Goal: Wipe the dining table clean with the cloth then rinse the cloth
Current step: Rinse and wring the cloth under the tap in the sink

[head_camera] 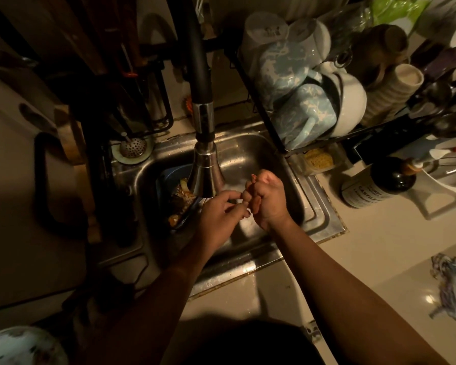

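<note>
Dim kitchen, steel sink (250, 156). Left to right: strainer plug (133, 148) on the rim, faucet head (206, 169) over a bowl of scraps (178, 198). Your left hand (217, 216) touches your right hand (267, 200) with bent fingers; can't tell if it pinches anything. Right is balled in a fist, nothing visible in it. Mug rack (277, 133) overhangs the basin. Bottle (379, 185) label reads "CASTILE". The cloth (452, 288) lies crumpled on the counter, far right, well apart from both hands.

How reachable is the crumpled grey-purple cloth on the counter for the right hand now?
Probably yes. The right hand hangs over the stainless steel sink; the crumpled grey-purple cloth lies on the pale countertop to its right, with only bare counter between.
</note>
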